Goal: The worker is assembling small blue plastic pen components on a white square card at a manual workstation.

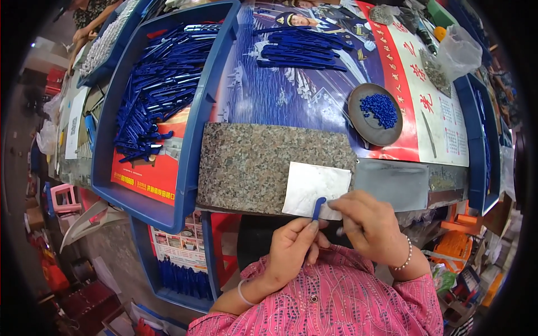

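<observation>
My left hand [292, 249] pinches a slim blue plastic piece [318, 208] between thumb and fingers. Its bent, rounded tip points up over a white paper sheet [316, 182] at the front of the granite slab. Just right of that tip is my right hand [367, 227], with thumb and forefinger drawn together. Whatever those fingertips grip, if anything, is too small to make out. Small blue bits [380, 109] lie in a round brown dish [361, 127] beyond my right hand.
A large blue tray [193, 154] on the left holds many slim blue pieces [162, 78]. More blue pieces [302, 47] lie on the poster at the back. The granite slab [252, 162] sits before me. Another blue tray [143, 252] is lower left; a blue bin [473, 134] stands right.
</observation>
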Tool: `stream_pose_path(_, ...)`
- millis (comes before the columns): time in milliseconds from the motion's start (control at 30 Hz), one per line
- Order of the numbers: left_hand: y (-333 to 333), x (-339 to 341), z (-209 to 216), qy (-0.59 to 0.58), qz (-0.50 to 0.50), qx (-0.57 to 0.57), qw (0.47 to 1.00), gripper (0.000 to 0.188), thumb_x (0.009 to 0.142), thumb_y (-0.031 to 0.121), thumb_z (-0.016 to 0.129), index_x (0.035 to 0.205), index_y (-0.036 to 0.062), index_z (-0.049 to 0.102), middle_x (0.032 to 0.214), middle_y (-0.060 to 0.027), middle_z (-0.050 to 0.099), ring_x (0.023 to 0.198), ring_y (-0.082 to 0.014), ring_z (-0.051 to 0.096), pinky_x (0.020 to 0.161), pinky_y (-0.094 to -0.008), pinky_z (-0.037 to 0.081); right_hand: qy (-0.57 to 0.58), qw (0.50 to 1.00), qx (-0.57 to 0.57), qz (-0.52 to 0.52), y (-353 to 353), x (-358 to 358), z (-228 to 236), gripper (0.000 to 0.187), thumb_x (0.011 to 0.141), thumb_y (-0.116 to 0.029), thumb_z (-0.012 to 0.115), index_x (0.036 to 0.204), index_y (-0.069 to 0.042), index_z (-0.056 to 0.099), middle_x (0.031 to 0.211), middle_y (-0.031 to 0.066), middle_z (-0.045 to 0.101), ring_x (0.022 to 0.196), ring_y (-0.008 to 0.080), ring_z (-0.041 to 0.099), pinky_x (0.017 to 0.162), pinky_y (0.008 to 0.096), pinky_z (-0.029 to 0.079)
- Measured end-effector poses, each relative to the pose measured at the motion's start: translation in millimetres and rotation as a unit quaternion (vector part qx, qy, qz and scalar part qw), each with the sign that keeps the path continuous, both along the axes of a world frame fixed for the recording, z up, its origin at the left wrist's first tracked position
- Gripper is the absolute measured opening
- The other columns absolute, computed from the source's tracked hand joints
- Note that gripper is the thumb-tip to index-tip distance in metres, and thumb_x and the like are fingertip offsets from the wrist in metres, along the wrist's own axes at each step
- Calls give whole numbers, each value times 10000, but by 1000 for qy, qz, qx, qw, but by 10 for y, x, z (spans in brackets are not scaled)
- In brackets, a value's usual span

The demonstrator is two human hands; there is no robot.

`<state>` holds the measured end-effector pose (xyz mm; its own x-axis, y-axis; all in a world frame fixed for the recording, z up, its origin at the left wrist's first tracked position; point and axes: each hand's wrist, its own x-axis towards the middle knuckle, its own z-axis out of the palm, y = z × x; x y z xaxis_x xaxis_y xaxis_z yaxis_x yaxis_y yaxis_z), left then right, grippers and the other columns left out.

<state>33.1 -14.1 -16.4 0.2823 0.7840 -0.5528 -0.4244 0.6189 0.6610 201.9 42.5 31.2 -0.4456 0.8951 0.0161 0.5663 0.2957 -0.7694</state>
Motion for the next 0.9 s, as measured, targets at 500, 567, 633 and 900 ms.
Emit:
stream_pose_path(500, 22, 30, 122, 51, 5, -8, 999, 202, 965, 134, 450, 913, -19, 570, 655, -17, 549, 486, -38, 431, 432, -178, 329, -237, 931, 175, 216, -21, -119, 69, 544, 651, -90, 557, 1153, 116, 529, 767, 54, 491, 585, 141, 517, 439, 249, 393)
stream_pose_path(567, 51, 17, 107, 40, 5, -11, 999, 214, 967, 153, 449, 902, -12, 569, 639, -13, 544, 478, -35, 418, 434, -176, 316, -237, 936, 162, 202, -23, -135, 64, 518, 645, -93, 588, 1137, 67, 562, 765, 68, 501, 595, 154, 537, 448, 273, 411)
stream_pose_path(633, 49, 3, 49, 26, 2, -20, 999, 231, 969, 163, 444, 909, -13, 581, 634, -13, 544, 475, -34, 411, 434, -177, 310, -214, 952, 96, 195, 66, -115, 109, 468, 672, -83, 596, 1123, 39, 578, 793, 84, 524, 610, 171, 553, 471, 287, 429)
stream_pose_path(900, -15, 17, 35, 74, 12, 33, 997, 291, 965, 188, 443, 972, -34, 630, 675, -15, 571, 493, -34, 408, 457, -187, 323, 9, 999, -49, -8, 327, 49, 114, 247, 826, -45, 516, 1049, 11, 604, 916, 150, 611, 716, 240, 590, 625, 309, 466)
